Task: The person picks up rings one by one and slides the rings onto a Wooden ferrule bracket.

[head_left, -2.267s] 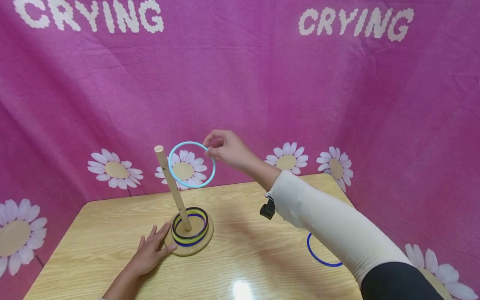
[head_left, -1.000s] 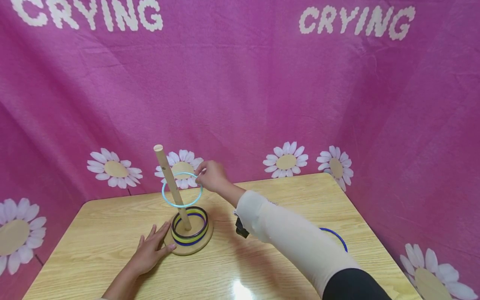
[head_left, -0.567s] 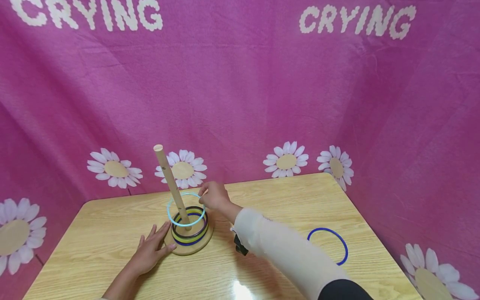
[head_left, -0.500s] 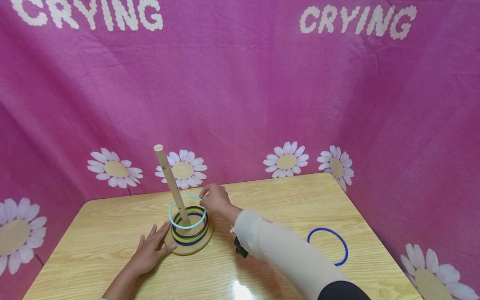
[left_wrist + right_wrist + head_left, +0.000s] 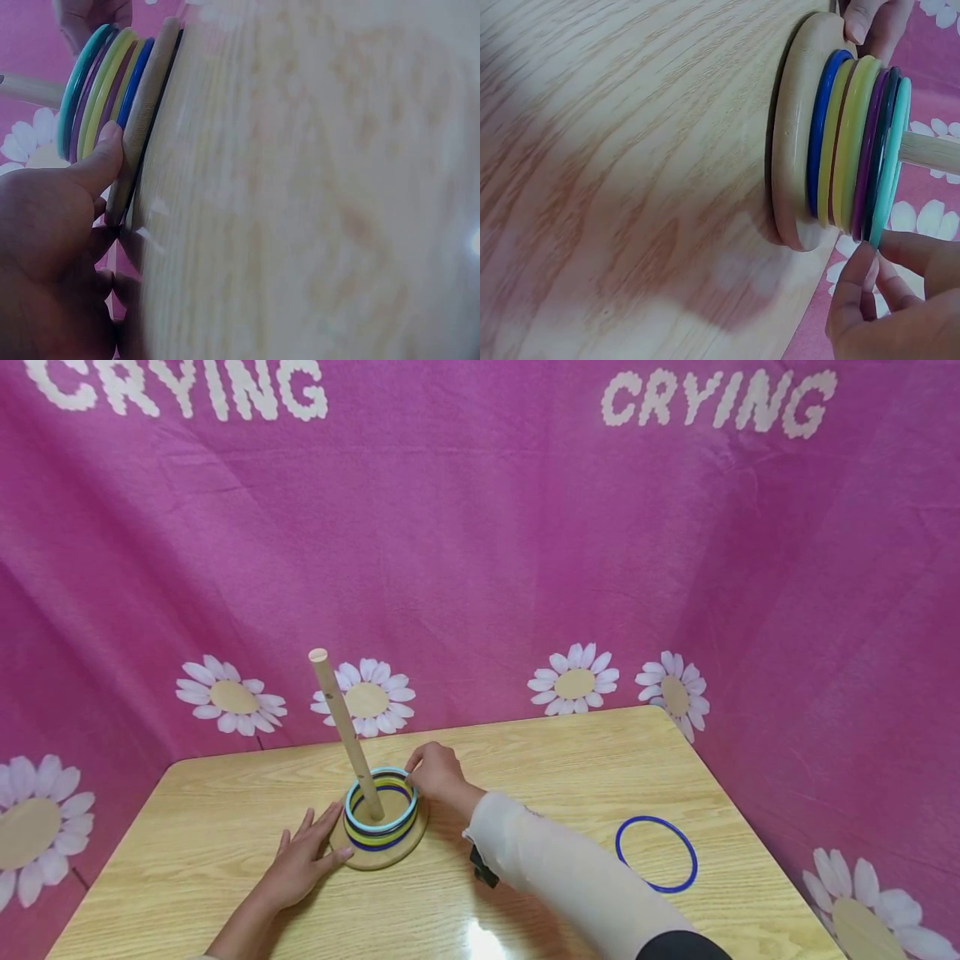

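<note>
A wooden peg (image 5: pixel 344 727) stands on a round wooden base (image 5: pixel 378 862) with several coloured rings stacked round its foot. On top of the stack lies a light-blue ring (image 5: pixel 381 828), level and encircling the peg. My right hand (image 5: pixel 441 774) pinches its right edge between thumb and fingertips; the right wrist view shows this turquoise ring (image 5: pixel 892 169) touching the dark ring (image 5: pixel 877 161) beneath. At the base's left side rests my left hand (image 5: pixel 300 864), fingers spread. Its thumb (image 5: pixel 109 150) presses on the base's rim in the left wrist view.
A loose blue ring (image 5: pixel 694 860) lies on the wooden table (image 5: pixel 525 752) to the right, beside the right sleeve (image 5: pixel 570 860). Behind the table hangs a pink cloth (image 5: pixel 480 568) with daisies and lettering.
My right hand has lowered the light-blue ring down the peg from beside its upper part onto the stack. The left hand has stayed at the base.
</note>
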Motion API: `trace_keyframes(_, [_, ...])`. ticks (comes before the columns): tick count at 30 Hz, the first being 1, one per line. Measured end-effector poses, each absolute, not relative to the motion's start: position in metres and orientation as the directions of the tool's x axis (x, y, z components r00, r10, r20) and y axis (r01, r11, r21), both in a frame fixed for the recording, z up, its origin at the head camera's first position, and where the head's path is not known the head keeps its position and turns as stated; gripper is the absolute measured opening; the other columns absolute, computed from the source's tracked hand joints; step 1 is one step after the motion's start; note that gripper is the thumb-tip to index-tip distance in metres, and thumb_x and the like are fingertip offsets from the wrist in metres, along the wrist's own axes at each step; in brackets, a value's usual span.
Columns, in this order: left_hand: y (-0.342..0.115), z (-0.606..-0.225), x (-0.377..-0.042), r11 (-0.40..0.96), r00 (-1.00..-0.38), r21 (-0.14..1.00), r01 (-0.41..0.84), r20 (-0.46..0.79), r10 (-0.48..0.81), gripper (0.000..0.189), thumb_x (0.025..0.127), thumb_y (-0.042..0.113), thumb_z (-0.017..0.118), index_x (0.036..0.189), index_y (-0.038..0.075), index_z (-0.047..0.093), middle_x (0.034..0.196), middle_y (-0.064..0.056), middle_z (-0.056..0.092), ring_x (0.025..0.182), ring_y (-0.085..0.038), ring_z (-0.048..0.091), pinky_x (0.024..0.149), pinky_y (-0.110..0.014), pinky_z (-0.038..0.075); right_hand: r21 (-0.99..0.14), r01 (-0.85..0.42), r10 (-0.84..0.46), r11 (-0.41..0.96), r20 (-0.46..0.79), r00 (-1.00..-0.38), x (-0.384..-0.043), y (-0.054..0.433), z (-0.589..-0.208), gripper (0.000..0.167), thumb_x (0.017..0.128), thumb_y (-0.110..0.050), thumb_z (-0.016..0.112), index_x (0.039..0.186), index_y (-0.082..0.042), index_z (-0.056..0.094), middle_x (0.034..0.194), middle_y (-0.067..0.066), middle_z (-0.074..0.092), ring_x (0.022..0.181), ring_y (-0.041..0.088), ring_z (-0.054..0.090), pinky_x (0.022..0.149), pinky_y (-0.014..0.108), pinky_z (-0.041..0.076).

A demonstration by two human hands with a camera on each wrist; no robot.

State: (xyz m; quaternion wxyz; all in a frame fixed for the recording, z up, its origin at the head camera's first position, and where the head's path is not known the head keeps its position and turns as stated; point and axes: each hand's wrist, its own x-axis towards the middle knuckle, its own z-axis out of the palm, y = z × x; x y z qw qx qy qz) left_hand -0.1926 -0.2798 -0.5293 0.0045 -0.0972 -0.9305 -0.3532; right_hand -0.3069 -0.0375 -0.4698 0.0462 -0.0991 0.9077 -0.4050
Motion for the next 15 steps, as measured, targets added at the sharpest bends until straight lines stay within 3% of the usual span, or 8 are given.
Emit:
trace_keyframes(5, [-0.28,-0.529,-0.192,0.731,-0.982,0.66,0.175,0.066,0.176,0.08,0.097,0.039,0.07,0.16,0.003,0.035,0.164,-0.024,0.032,0.152,-0.058,0.007,0.111,-0.082,-0.006,-0.757,-0.127,-0.21,0.641,-0.014,-0.977,-0.304,-0.037,-0.469,0.013,0.081,-0.004,0.083,0.079,-0.012,0.073,0.073,-0.001,0.066,0.05,0.009,0.055,0.054,0.02,0.046])
trace_keyframes(15, [-0.28,-0.529,-0.193,0.738,-0.984,0.655,0.162,0.051,0.172,0.081,0.097,0.039,0.07,0.16,0.003,0.034,0.165,-0.022,0.031,0.152,-0.057,0.007,0.112,-0.081,-0.007,-0.762,-0.124,-0.202,0.636,-0.009,-0.979,-0.298,-0.026,-0.464,0.018,0.08,-0.017,0.089,0.087,-0.012,0.073,0.083,0.0,0.07,0.073,0.01,0.057,0.068,0.025,0.049])
